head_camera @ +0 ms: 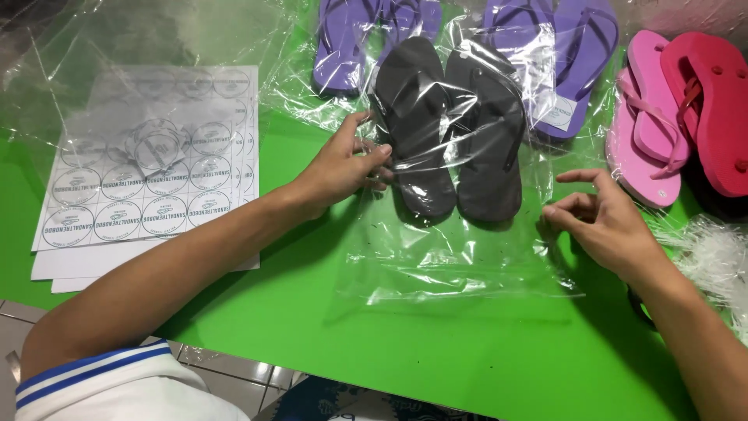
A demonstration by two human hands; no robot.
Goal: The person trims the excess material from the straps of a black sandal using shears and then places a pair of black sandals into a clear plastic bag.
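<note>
Head view: left hand (pixel 347 160) pinches the edge of a clear plastic bag (pixel 460 257) holding a pair of dark grey flip-flops (pixel 452 129) — bag lies flat on the green desk (pixel 312 327). Right hand (pixel 604 222), fingers loosely curled, index finger extended, rests at the bag's right edge — sticker sheets (pixel 148 179) lie left, pink flip-flops (pixel 654 132) right.

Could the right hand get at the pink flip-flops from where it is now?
Probably yes. The right hand rests on the edge of the clear bag holding the grey flip-flops, and the pink flip-flops lie uncovered just beyond its fingers, with only bare green table between.
</note>
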